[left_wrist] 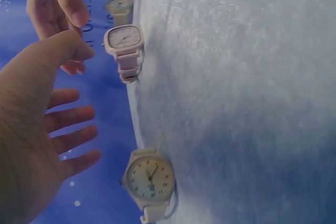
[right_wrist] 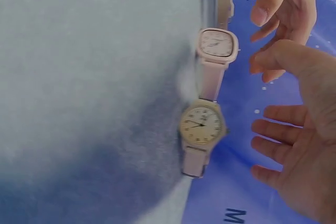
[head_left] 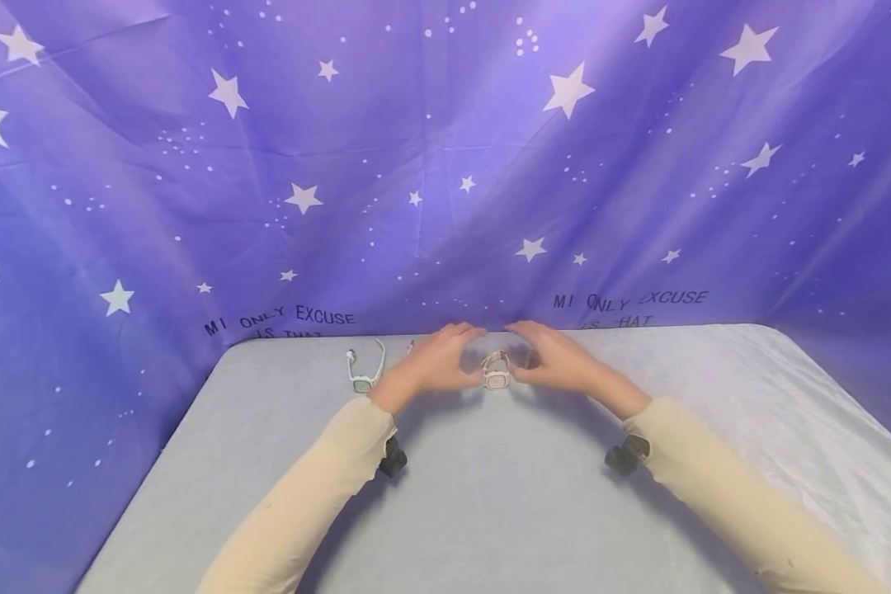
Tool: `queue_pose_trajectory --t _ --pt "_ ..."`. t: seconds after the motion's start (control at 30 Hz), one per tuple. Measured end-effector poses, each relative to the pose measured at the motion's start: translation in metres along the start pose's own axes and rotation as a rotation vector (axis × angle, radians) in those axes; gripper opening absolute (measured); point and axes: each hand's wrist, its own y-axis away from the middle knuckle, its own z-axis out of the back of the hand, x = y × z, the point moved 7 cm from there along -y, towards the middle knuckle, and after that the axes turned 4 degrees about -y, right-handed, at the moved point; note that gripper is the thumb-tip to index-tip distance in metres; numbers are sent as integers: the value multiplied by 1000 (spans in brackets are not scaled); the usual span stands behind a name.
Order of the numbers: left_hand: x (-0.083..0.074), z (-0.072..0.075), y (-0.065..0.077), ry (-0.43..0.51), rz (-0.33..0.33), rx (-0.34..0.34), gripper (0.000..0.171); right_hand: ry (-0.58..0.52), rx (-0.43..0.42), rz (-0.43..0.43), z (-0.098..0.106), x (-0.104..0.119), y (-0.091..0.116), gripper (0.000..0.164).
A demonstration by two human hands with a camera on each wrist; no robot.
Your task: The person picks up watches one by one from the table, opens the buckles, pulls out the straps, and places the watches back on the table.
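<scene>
A pink watch (head_left: pixel 496 379) with a rounded-square face stands on the table between the two hands. My left hand (head_left: pixel 441 359) is to its left, thumb reaching toward it and fingers spread and relaxed. From the other side my right hand (head_left: pixel 560 356) mirrors it, with its fingers (right_wrist: pixel 278 132) loosely extended. Neither hand holds anything. In the left wrist view a round-faced pale watch (left_wrist: pixel 150 178) stands below the left hand's fingers. The right wrist view shows a cream round-faced watch (right_wrist: pixel 201 125) beside the pink one; the right hand mostly covers it in the head view.
At the left of the row is a white watch (head_left: pixel 362 384) with a greenish face and its strap standing up. A grey cloth covers the table (head_left: pixel 505 495). Behind its far edge hangs a purple curtain (head_left: pixel 416 165) with stars. Dark cameras (head_left: pixel 393 458) sit under both wrists.
</scene>
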Motion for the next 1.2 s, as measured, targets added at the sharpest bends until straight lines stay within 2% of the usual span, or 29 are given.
queue_pose_trajectory --t 0.17,0.37,0.73,0.97,1.2 --pt "0 -11 -4 -27 12 56 80 -2 22 10 -9 -3 -3 76" --pt "2 -20 -9 -25 3 69 76 17 54 34 -17 -4 -8 76" --pt "-1 -23 -13 -21 -20 74 70 47 101 18 -27 -11 -11 71" --pt "2 -26 -17 -1 -16 95 71 51 115 16 -28 -11 -11 74" --pt "2 -28 -19 9 -29 101 63 29 104 58 -30 -12 -12 66"
